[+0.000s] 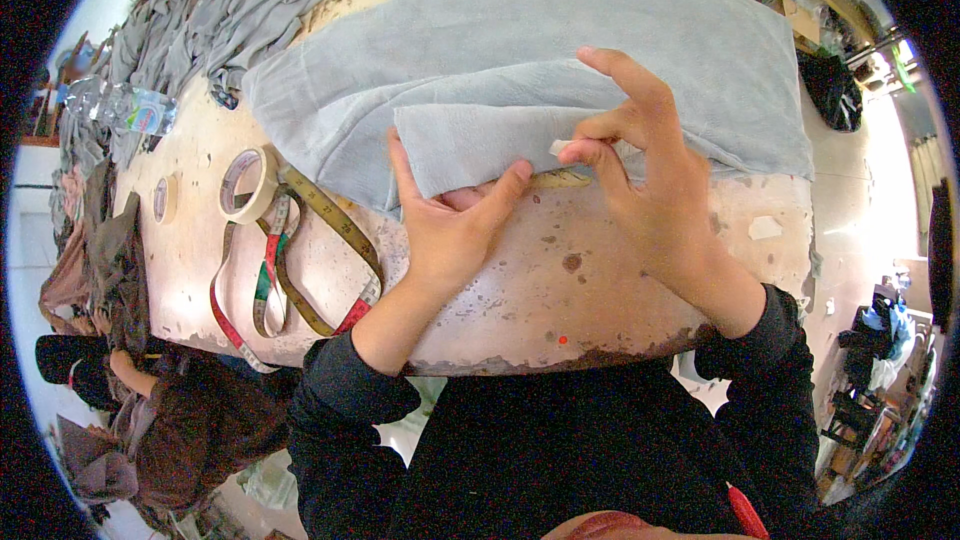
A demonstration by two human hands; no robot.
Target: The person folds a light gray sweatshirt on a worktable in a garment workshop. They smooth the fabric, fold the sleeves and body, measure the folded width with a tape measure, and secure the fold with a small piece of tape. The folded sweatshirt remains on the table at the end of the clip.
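Note:
Light blue-grey cloth (560, 20) lies spread over the worktable, with a folded flap (480, 135) at its near edge. My left hand (450, 235) grips that flap, thumb on top and the other fingers partly hidden beneath. Between thumb and a bent finger, my right hand (655, 180) pinches a small off-white piece (560, 148) beside the flap's right part; whether it is chalk or tape I cannot tell. The right index finger points up, away from the cloth. A yellowish strip with dark marks (560, 180) shows just below the flap.
Left on the worn table (520, 310) lie a roll of masking tape (248, 185), a smaller roll (165, 198) and a looped tape measure (335, 215). Beyond them are a plastic bottle (120, 108) and heaped grey cloth (220, 10). Another person in brown (200, 440) works at lower left.

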